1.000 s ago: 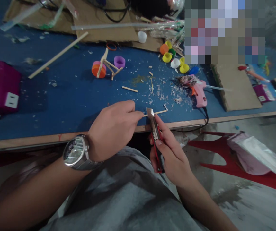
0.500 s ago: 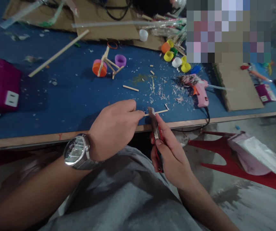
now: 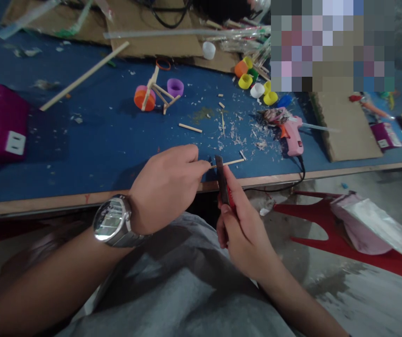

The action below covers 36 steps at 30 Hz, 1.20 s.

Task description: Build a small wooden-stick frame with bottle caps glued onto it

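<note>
My left hand (image 3: 172, 180), with a watch on its wrist, pinches one end of a thin wooden stick (image 3: 235, 163) near the table's front edge. In my right hand (image 3: 241, 220) is a red and black utility knife (image 3: 224, 185), its blade lying across the stick just right of my left fingertips. A short stick piece (image 3: 190, 128) lies farther back. Beyond it stands a small stick assembly (image 3: 156, 91) with an orange cap wheel (image 3: 144, 99), beside a purple cap (image 3: 175, 87).
A pink glue gun (image 3: 292, 133) lies to the right amid shavings. Several coloured caps (image 3: 257, 91) are behind it. A long stick (image 3: 84, 77) and a purple box (image 3: 0, 124) are on the left. Cardboard (image 3: 348, 126) lies at the right; a red chair (image 3: 309, 210) stands below.
My right hand has shifted slightly left and turned the knife, so its blade looks darker and more upright over the stick. My left hand stays where it was.
</note>
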{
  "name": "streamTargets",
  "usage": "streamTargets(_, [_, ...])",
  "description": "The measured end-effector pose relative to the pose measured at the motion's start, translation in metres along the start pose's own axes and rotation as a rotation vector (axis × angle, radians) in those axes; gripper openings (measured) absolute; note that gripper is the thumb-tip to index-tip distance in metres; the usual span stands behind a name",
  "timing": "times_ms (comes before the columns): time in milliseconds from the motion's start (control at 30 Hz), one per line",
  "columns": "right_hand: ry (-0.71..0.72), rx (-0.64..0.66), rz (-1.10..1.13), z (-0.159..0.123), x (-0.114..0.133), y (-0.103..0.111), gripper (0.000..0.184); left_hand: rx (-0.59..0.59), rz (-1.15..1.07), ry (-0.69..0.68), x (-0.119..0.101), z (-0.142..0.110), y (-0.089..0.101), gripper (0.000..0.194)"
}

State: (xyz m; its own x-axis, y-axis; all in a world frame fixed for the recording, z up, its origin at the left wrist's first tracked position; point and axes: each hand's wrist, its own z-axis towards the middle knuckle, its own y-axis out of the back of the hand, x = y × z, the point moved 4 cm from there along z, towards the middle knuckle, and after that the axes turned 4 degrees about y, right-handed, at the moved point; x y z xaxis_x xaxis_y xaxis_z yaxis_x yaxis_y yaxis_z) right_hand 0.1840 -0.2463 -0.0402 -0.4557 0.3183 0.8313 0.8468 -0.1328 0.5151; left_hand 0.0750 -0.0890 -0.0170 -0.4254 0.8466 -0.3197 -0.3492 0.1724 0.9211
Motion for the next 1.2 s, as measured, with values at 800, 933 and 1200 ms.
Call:
streamTargets(800, [0.086, 0.058, -0.422, 0.011, 0.030, 0.029, 0.077, -0.096, -0.084, -0.056, 0.000, 0.003, -0.003, 0.033])
streamTargets(933, [0.084, 0.069, -0.417, 0.007, 0.030, 0.032, 0.074, -0.066, -0.080, -0.060, 0.000, 0.003, -0.003, 0.032])
streamTargets(1200, [0.118, 0.050, -0.418, 0.014, 0.028, 0.029, 0.076, -0.082, -0.070, -0.049, 0.001, 0.004, -0.005, 0.030])
